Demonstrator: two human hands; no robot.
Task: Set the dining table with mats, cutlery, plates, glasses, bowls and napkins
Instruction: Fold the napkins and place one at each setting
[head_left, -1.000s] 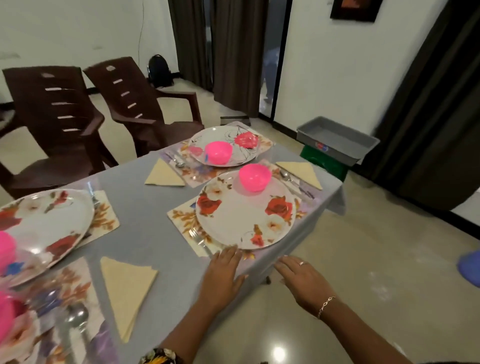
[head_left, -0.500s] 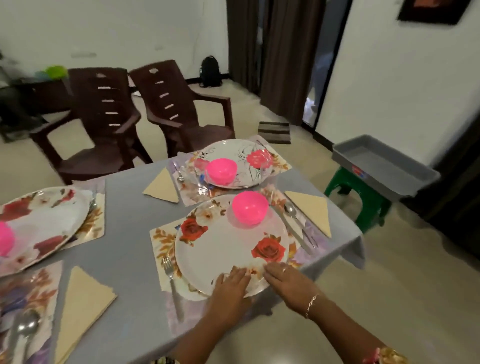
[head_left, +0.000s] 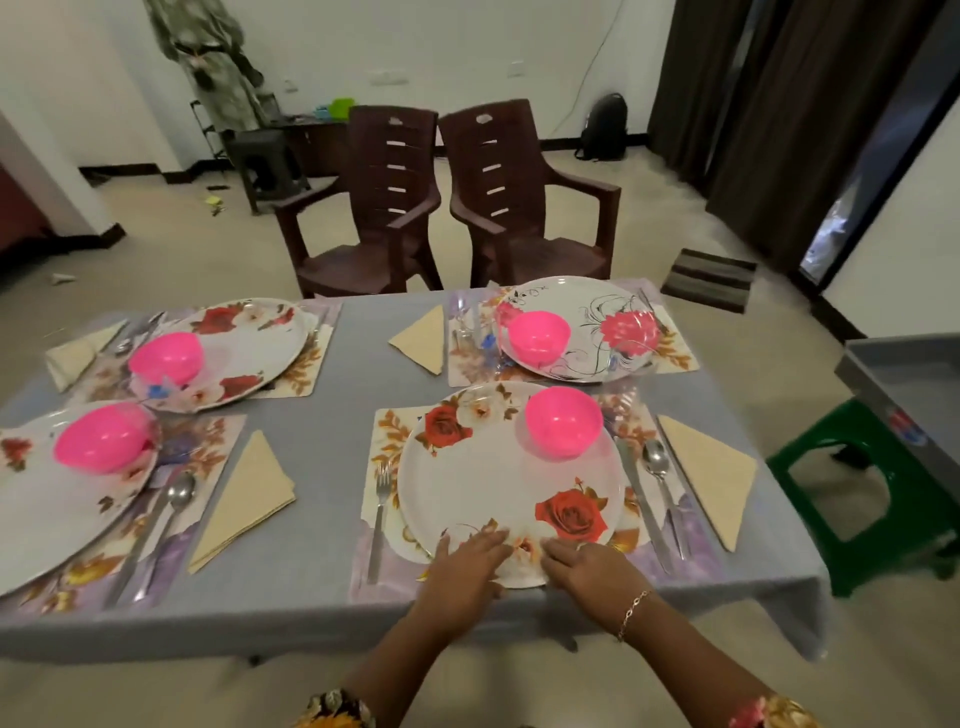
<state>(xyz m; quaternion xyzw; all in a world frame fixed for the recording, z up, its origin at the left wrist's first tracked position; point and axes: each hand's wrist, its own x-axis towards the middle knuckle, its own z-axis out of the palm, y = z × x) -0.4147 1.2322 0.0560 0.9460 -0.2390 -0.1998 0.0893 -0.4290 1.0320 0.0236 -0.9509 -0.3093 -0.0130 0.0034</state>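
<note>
A white plate with red roses lies on a floral mat at the near right of the grey table. A pink bowl stands on the plate's far side. My left hand and my right hand rest with straight fingers on the plate's near rim. A fork lies left of the plate, a knife and spoon right of it, and beyond them a folded cream napkin.
Three more settings with plates, pink bowls, cutlery and napkins fill the table. Two brown chairs stand behind it. A green stool carrying a grey tub stands at the right.
I have come round to face the near-right setting squarely. Both hands moved from the table edge onto the plate's near rim and stay there.
</note>
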